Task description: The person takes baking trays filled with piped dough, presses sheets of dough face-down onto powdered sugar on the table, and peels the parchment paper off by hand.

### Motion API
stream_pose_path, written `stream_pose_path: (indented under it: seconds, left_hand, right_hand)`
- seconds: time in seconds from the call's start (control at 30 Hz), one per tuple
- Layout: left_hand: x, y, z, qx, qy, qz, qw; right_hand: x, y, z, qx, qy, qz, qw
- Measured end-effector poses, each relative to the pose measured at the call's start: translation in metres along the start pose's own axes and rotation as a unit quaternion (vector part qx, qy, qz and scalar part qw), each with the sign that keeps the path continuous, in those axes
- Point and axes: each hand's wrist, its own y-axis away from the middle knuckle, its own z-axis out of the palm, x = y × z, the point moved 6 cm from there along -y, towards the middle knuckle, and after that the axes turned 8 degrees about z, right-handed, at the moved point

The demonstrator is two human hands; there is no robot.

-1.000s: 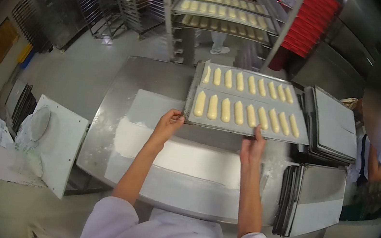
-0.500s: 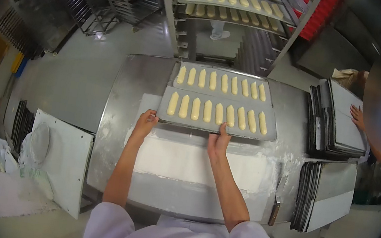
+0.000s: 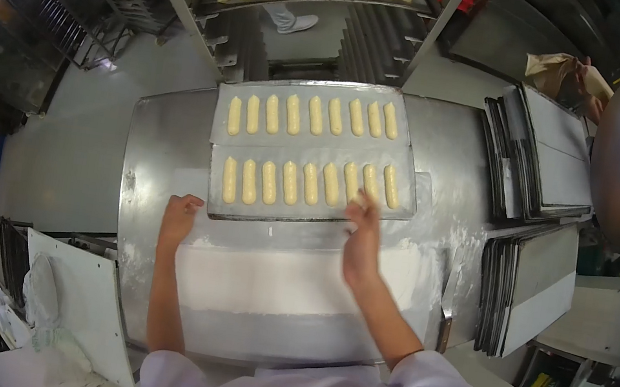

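On the steel table lies a baking tray (image 3: 316, 147) lined with grey paper sheets. It bears two rows of pale piped dough strips (image 3: 288, 183), several in each. My left hand (image 3: 181, 216) is just off the tray's front left corner, its fingers loosely bent and nothing visible in them. My right hand (image 3: 361, 240) hovers by the front edge toward the right, slightly blurred, its fingers apart and holding nothing. Its fingertips overlap the front row in view; I cannot tell whether they touch it.
A rack (image 3: 421, 47) with trays of similar strips stands behind the steel table (image 3: 163, 141). White flour (image 3: 275, 272) covers the table's front. Stacked trays (image 3: 553, 156) and more trays (image 3: 539, 281) stand at right, near a wooden-handled tool (image 3: 444, 331). Another person's hand (image 3: 594, 91) is beyond.
Both hands have let go of the tray, which now lies on the table. The view has shifted, and the other person's hand has left the stacked trays and is by brown paper or cloth.
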Motion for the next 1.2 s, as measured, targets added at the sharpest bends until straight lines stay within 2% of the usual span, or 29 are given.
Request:
stream_pose_path:
  seconds: [0.07,0.1,0.13,0.17,0.23,0.27,0.33,0.53,0.67,0.77,0.8,0.87,0.9,0.93,0.97,1.03,1.2]
  left_hand:
    - [-0.005,-0.019,-0.006,0.009,-0.022,-0.001,1.000]
    - [-0.004,-0.033,-0.014,0.053,-0.048,0.008,0.997]
    - [0.001,-0.049,-0.023,0.094,-0.076,0.014,0.993]
    - [0.005,-0.069,-0.028,0.140,-0.049,0.027,0.988]
    - [0.003,-0.113,-0.026,0.214,0.021,0.059,0.975]
    - [0.003,-0.137,-0.028,0.243,0.064,0.078,0.965]
    - [0.009,-0.176,-0.029,0.248,0.062,0.063,0.965]
    - [0.027,-0.228,-0.028,0.229,0.090,0.036,0.969]
    - [0.037,-0.245,-0.020,0.201,0.075,0.046,0.976]
    - [0.030,-0.256,-0.018,0.176,0.040,0.059,0.982]
    - [0.031,-0.257,-0.020,0.180,0.039,0.054,0.981]
    - [0.028,-0.253,-0.024,0.253,0.078,0.044,0.963]
    - [0.016,-0.258,-0.024,0.258,0.076,0.031,0.963]
    - [0.005,-0.267,-0.019,0.253,0.104,-0.004,0.962]
    - [-0.006,-0.271,-0.017,0.247,0.133,-0.035,0.959]
    - [-0.007,-0.271,-0.016,0.237,0.144,-0.033,0.960]
    - [0.001,-0.276,-0.008,0.172,0.168,-0.041,0.970]
  right_hand:
    - [-0.053,-0.047,-0.017,0.019,0.072,-0.183,0.980]
    - [-0.079,-0.075,-0.021,0.043,0.100,-0.286,0.952]
    - [-0.103,-0.109,-0.028,0.087,0.198,-0.358,0.908]
    - [-0.130,-0.137,-0.031,0.111,0.280,-0.451,0.840]
    - [-0.156,-0.194,-0.034,0.177,0.440,-0.469,0.745]
    - [-0.164,-0.215,-0.036,0.176,0.434,-0.475,0.745]
    - [-0.171,-0.242,-0.031,0.183,0.491,-0.503,0.688]
    - [-0.163,-0.265,-0.015,0.147,0.575,-0.468,0.655]
    - [-0.161,-0.283,-0.022,0.144,0.584,-0.448,0.662]
    - [-0.162,-0.289,-0.025,0.133,0.568,-0.472,0.661]
    - [-0.165,-0.288,-0.027,0.108,0.544,-0.486,0.675]
    - [-0.163,-0.287,-0.029,0.068,0.523,-0.496,0.690]
    - [-0.161,-0.292,-0.033,0.003,0.412,-0.436,0.800]
    - [-0.157,-0.298,-0.037,-0.061,0.290,-0.358,0.886]
    - [-0.156,-0.296,-0.036,-0.071,0.292,-0.354,0.885]
    - [-0.152,-0.301,-0.047,-0.064,0.234,-0.262,0.934]
    - [-0.143,-0.315,-0.062,0.007,0.297,-0.230,0.927]
